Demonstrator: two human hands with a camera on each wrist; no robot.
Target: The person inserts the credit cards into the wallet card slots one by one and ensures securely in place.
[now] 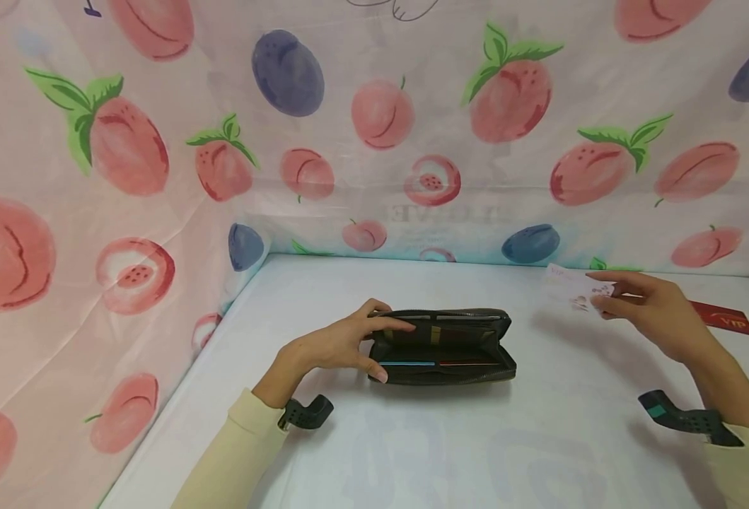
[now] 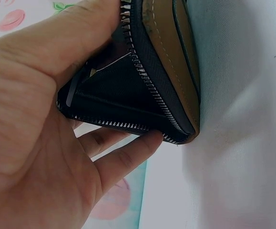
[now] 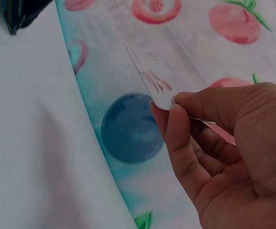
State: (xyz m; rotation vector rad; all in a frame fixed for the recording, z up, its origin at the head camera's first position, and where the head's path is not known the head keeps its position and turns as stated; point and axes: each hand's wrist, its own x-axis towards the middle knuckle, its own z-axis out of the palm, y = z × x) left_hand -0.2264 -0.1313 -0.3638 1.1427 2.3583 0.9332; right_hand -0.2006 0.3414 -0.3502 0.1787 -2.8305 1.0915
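A dark zip-around wallet (image 1: 463, 376) lies unzipped and spread wide on the table, with blue and red card edges showing in its front slots. My left hand (image 1: 339, 344) grips its left end; thumb and fingers are spread across the opening. Up close in the left wrist view, the wallet's zipper teeth and brown outer side (image 2: 168, 62) show. To the right of the wallet, my right hand (image 1: 657, 311) pinches a pale card (image 1: 571, 288) between thumb and fingers, held above the table. Brownish-pink print marks the card (image 3: 154, 78) in the right wrist view.
A red card (image 1: 724, 318) marked VIP lies on the white table (image 1: 540, 452), behind my right hand. Fruit-printed cloth (image 1: 380, 162) hangs along the back and left side of the table. A dark wrist camera mount sits on each wrist.
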